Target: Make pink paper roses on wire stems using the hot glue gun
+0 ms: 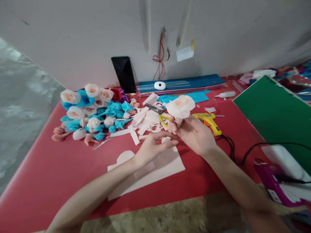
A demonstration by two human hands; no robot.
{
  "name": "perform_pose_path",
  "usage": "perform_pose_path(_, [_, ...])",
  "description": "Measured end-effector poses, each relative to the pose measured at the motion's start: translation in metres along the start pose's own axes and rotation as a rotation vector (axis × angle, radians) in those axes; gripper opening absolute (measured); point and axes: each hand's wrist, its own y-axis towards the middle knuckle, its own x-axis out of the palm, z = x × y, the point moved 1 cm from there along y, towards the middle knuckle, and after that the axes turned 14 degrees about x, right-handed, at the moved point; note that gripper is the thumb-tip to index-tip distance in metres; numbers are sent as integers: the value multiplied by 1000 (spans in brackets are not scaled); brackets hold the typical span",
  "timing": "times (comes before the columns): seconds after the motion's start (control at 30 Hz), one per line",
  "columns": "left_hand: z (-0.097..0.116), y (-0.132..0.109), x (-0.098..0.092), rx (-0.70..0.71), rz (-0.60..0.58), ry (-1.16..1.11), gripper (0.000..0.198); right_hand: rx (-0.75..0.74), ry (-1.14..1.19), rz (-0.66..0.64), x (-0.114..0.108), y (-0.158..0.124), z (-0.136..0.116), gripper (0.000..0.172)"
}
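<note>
My right hand (197,135) is closed around the base of a cream paper flower (181,105), held up above the table with its bloom facing up. My left hand (154,147) is just left of and below it, thumb and fingers apart, with nothing visible between them. Beneath my left hand lies a cream paper sheet (170,168) with a rounded paper piece (125,156) on it. Scissors with yellow handles (164,121) rest on cream paper scraps (148,118) behind my hands. Right of the flower lies a yellow glue gun (210,122).
Blue and cream paper flowers (92,113) crowd the left of the red table (60,171). A black phone (123,74) leans on the wall. A green board (274,113) and a purple power strip (277,184) are at right, with cables (232,149) nearby.
</note>
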Motion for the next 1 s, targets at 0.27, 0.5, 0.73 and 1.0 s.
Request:
perform_pose_path(0.27, [11,13,-11,161,122,138,14,24,-310,5,15,12,-20,22])
perform_pose_path(0.5, [22,11,-25,313,211,179,13,-21,-564,10,19,18,-52,14])
perform_pose_path(0.73, [27,12,-32,342,138,311,20,-156,-615,69,23,16,-60,15])
perform_pose_path(1.0, [13,18,-49,199,54,475,33,-466,-277,338,-6,1,-78,19])
